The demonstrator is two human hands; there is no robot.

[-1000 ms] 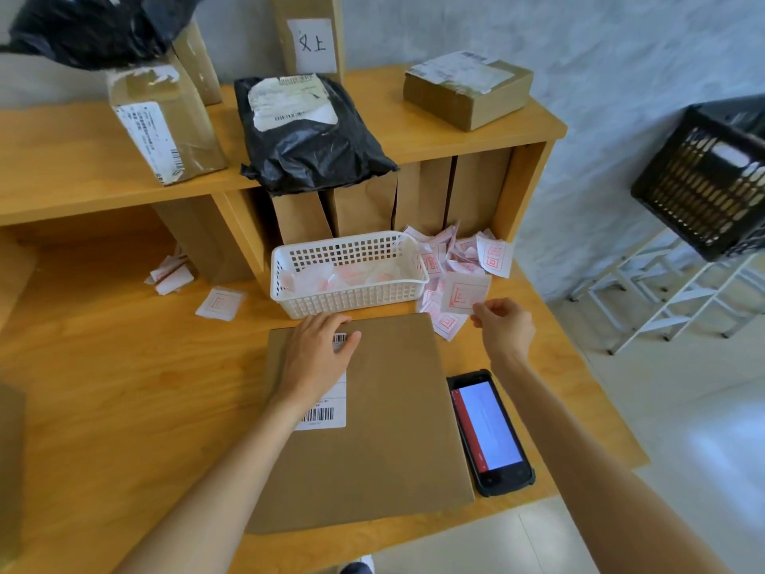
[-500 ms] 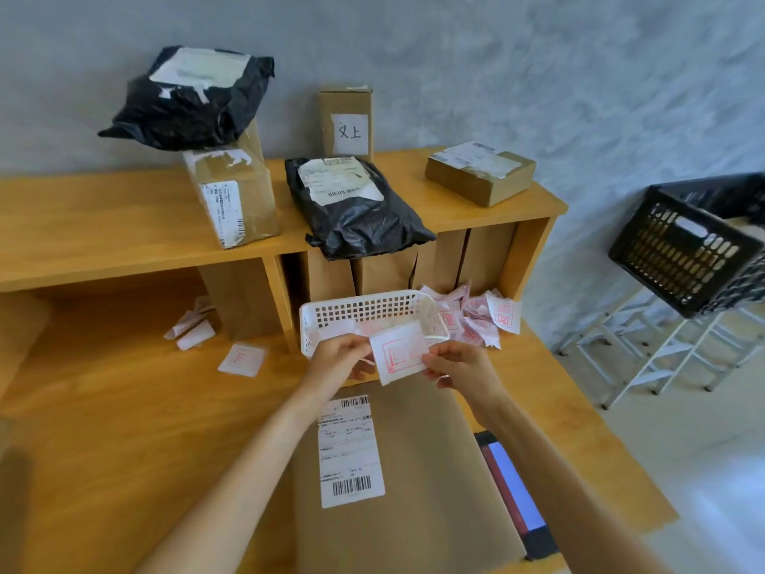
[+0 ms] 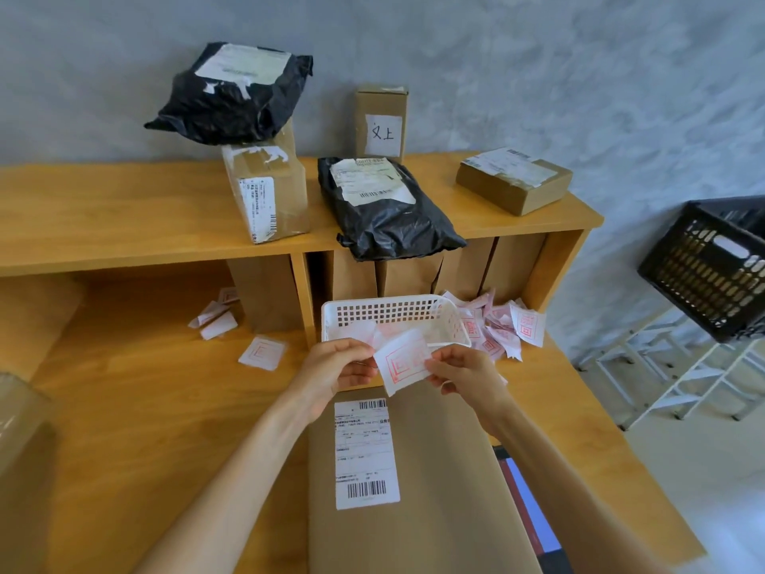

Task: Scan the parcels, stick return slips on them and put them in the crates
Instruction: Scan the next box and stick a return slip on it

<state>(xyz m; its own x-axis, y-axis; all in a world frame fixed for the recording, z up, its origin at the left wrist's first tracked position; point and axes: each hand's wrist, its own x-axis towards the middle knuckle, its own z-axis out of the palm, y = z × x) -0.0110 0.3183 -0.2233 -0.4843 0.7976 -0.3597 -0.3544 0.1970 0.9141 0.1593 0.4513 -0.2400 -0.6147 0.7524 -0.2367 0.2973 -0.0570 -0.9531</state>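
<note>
Brown flat cardboard parcel [image 3: 414, 490] on wooden desk [image 3: 145, 428], near front edge, white shipping label [image 3: 366, 451] with barcodes facing up. Left hand [image 3: 337, 372] and right hand [image 3: 461, 377] raised together just above parcel's far end, both pinching one return slip [image 3: 403, 360]: left fingers on its left edge, right fingers on its right edge. Slip white with red square print, slightly curled, held clear of parcel. Whether backing is being peeled: cannot tell.

White perforated basket [image 3: 393, 314] directly behind hands, holding more slips. Loose pile of slips [image 3: 501, 329] just right of basket, against shelf upright. Single slip [image 3: 263, 352] flat on desk left of basket; crumpled white papers [image 3: 213, 321] farther back left. Handheld scanner [image 3: 528, 515] beside parcel's right edge, screen lit, partly hidden by right forearm.

Wooden shelf [image 3: 103, 225] above desk. On it: taped carton [image 3: 267, 196] with black poly bag [image 3: 234, 93] resting on top; second black poly bag [image 3: 383, 209] overhanging shelf's front edge; upright small box [image 3: 381, 122] with handwritten label against wall; low brown box [image 3: 513, 182] at right end. Brown cardboard pieces upright under shelf.

Black plastic crate [image 3: 708, 271] at right, off desk, on white metal stand [image 3: 683, 379].
</note>
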